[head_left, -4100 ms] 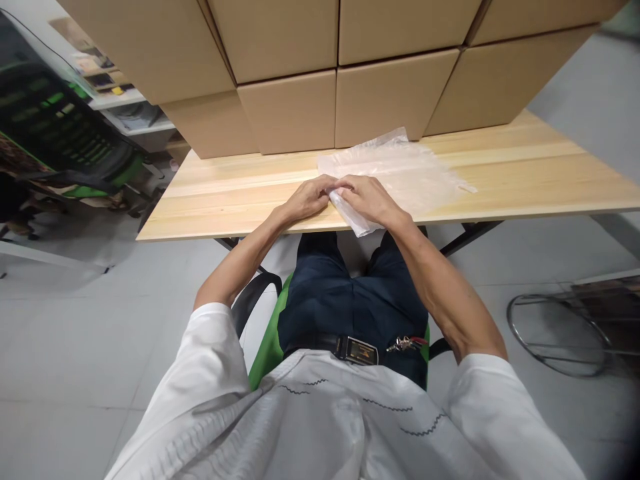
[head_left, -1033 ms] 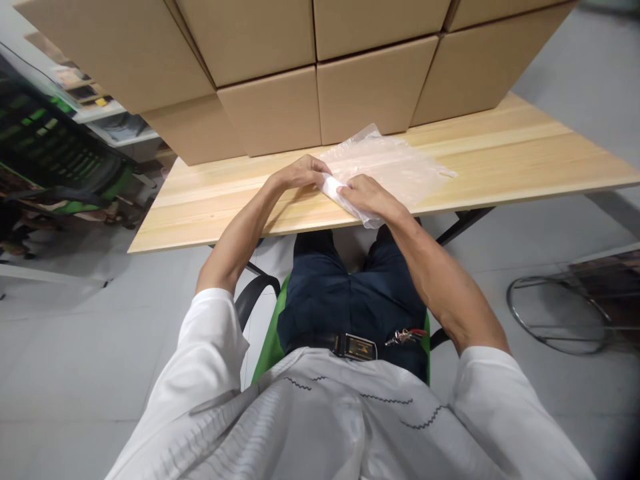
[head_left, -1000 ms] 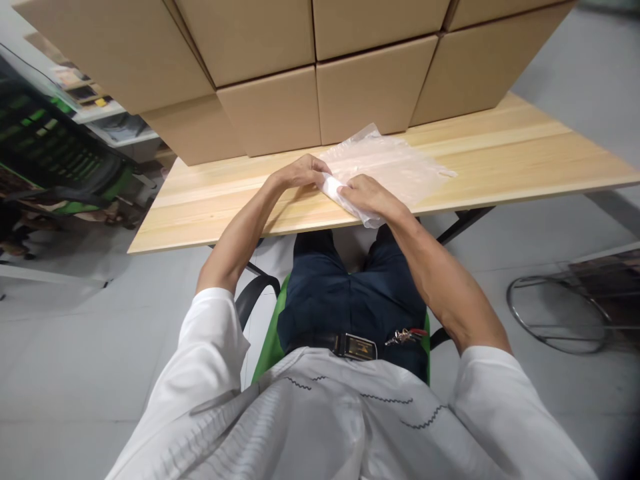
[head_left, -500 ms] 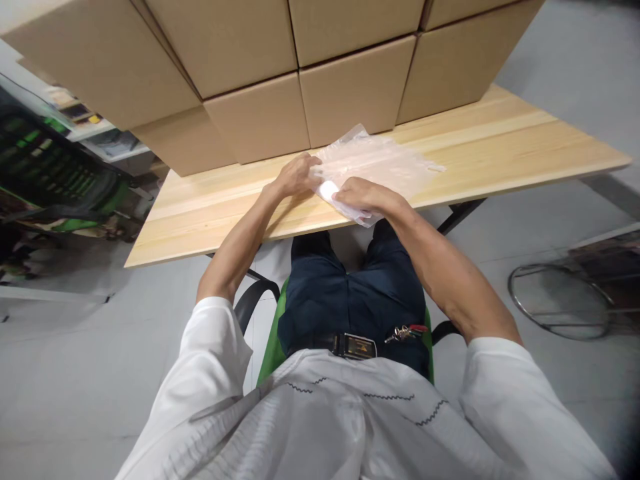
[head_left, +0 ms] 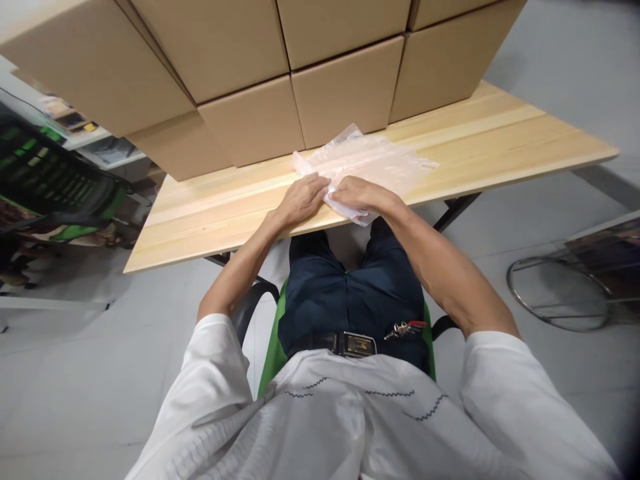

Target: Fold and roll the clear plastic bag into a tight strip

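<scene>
- A seated person's left hand (head_left: 301,199) lies palm down, fingers spread and flat, on the near left end of a clear plastic bag (head_left: 373,160).
- The right hand (head_left: 358,193) is just beside it, nearly touching. Its fingers are curled and clamped on the bag's near edge.
- The bag lies mostly flat on the table (head_left: 505,150). It stretches away from both hands toward the far right, and one corner hangs over the table's near edge just under the right hand.
- Risk: the film looks thin and slippery. If the flat left hand eases its pressure while the right hand pulls, the bag could slide sideways or bunch up.
- Risk: a hard tug from the clamped right hand could stretch or tear the film at the pinched edge.
- Risk: the overhanging corner could let the bag slip off into the person's lap if both hands loosen.
- Bag contents: a small white patch shows between the two hands, but whether it lies inside the bag cannot be told. The rest of the bag looks flat.
- Cardboard boxes (head_left: 345,100) are stacked beyond the hands, close behind the bag. All are closed, so their contents are hidden.
</scene>
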Motion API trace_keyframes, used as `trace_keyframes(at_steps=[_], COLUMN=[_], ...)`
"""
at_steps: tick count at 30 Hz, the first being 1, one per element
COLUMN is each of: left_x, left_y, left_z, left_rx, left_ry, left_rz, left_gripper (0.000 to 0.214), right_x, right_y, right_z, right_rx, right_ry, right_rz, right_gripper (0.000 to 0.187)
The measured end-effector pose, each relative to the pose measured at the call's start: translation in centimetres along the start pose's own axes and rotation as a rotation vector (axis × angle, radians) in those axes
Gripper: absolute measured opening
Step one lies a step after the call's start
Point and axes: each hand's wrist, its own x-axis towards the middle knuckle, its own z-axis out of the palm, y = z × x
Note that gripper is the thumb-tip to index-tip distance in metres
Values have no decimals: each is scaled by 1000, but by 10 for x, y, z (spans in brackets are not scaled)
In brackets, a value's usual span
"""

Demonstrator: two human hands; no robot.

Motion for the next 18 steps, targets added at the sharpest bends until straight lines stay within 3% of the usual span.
trace_keyframes(at_steps=[7, 14, 18], left_x=[4, 2, 2], left_y=[9, 12, 11], left_z=[5, 7, 9], left_rx=[56, 73, 66], left_ry=[-7, -14, 0], left_rz=[-70, -91, -99], left_gripper=[59, 59, 59], right_x=[-14, -28, -28], right_y=[9, 22, 31], right_z=[-3, -8, -10], right_rx=[159, 196, 160], right_ry=[-20, 23, 74], right_rz=[164, 167, 151], right_gripper=[31, 41, 36])
